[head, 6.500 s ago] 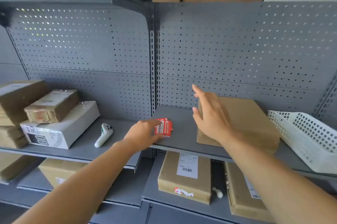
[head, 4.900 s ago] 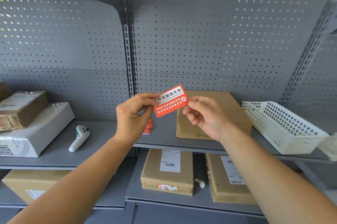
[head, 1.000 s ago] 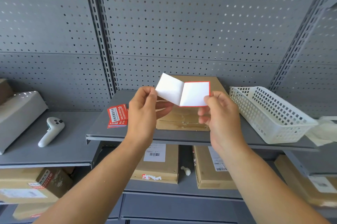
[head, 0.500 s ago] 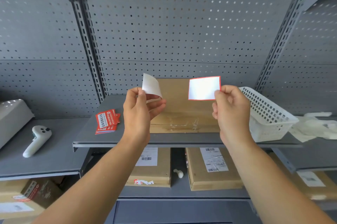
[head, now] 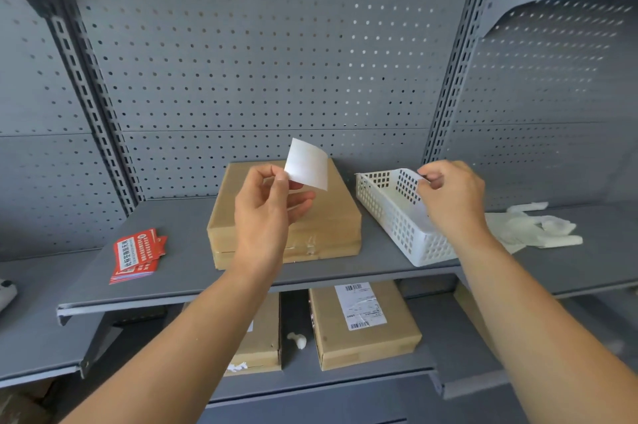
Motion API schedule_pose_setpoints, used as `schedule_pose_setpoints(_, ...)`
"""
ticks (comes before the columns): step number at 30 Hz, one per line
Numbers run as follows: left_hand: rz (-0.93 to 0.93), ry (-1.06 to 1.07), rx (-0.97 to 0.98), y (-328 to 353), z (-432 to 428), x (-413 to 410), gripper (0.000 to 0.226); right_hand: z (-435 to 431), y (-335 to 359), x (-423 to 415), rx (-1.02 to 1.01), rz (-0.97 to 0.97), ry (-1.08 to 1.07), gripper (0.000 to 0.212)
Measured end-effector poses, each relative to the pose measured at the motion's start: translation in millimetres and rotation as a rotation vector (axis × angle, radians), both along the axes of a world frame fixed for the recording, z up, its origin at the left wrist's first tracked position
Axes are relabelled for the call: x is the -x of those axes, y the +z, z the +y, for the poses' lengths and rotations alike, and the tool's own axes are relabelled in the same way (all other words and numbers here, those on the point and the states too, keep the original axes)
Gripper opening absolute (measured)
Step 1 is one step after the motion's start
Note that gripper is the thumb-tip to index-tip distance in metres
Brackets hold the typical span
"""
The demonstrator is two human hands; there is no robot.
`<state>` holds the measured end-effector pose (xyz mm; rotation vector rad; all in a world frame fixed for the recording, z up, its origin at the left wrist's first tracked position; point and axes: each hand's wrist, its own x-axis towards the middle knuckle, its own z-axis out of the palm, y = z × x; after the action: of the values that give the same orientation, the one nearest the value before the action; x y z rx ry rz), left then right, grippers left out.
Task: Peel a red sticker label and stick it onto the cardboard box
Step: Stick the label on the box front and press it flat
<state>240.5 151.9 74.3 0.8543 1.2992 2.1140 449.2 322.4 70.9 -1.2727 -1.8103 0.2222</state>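
On the grey middle shelf point(head: 179, 271), backed by perforated metal panels, a flat cardboard box point(head: 331, 216) lies with clear tape across its front edge. Left hand point(head: 267, 213) is raised in front of the box, thumb and forefinger pinched on the lower left corner of a white rectangular sheet point(head: 307, 164); only its white side faces the camera, so whether this is the sticker or its backing cannot be told. Other left fingers are loosely extended beneath it. Right hand point(head: 448, 195) is over the white plastic basket point(head: 397, 216), which stands just right of the box; its fingertips are closed on a thin white strip point(head: 412, 175) at the basket's rim, mostly hidden by the hand. Stack of red sticker labels point(head: 138, 254), fanned slightly, lies on the shelf left of the box, apart from it. White gloves point(head: 531, 228) lie on the shelf right of the basket. Lower shelf holds more cardboard boxes, one with a barcode label point(head: 360, 306) on top.
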Motion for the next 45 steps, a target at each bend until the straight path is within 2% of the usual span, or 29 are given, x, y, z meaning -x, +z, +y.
schedule_pose_setpoints(3,0.015,0.01,0.013,-3,2,-4,0.013,-4,-6,-2,0.031,-0.013,0.008,0.018)
schedule_pose_setpoints(6,0.024,0.03,0.013,-6,2,-7,0.014,-25,-2,7,-0.032,0.053,0.066,0.014)
schedule_pose_setpoints(11,0.016,0.08,-0.02,-8,0,-9,0.017,-89,14,47,-0.02,0.197,0.402,0.009)
schedule_pose_setpoints(14,0.079,0.132,-0.048,-8,-7,-9,0.015,-116,16,71,-0.011,0.27,0.489,0.009)
schedule_pose_setpoints(18,0.267,0.191,-0.082,-12,-20,-5,0.013,-130,17,90,0.145,0.359,0.553,0.017)
schedule_pose_setpoints(22,0.587,0.308,-0.064,-19,-36,1,0.013,-143,18,102,0.314,0.544,0.638,0.016)
schedule_pose_setpoints(26,0.878,0.34,-0.134,-27,-46,7,0.019,-147,11,110,0.36,0.652,0.643,0.014)
schedule_pose_setpoints(28,0.95,0.376,-0.135,-31,-50,11,0.019,-148,9,113,0.365,0.681,0.617,0.011)
schedule_pose_setpoints(32,0.87,0.415,-0.128,-29,-58,23,0.018,-142,2,113,0.359,0.601,0.583,0.014)
schedule_pose_setpoints(35,0.754,0.425,0.001,-28,-59,40,0.042,-138,-3,110,0.352,0.514,0.567,0.014)
schedule_pose_setpoints(37,0.696,0.35,0.077,-27,-57,47,0.054,-136,-7,106,0.325,0.443,0.538,0.01)
schedule_pose_setpoints(39,0.647,0.269,0.11,-27,-55,52,0.044,-134,-12,104,0.305,0.382,0.516,0.009)
schedule_pose_setpoints(42,0.6,0.22,0.112,-28,-50,58,0.011,-131,-19,102,0.289,0.299,0.519,0.011)
schedule_pose_setpoints(45,0.527,0.194,0.115,-36,-48,61,0.011,-127,-26,101,0.303,0.267,0.501,0.014)
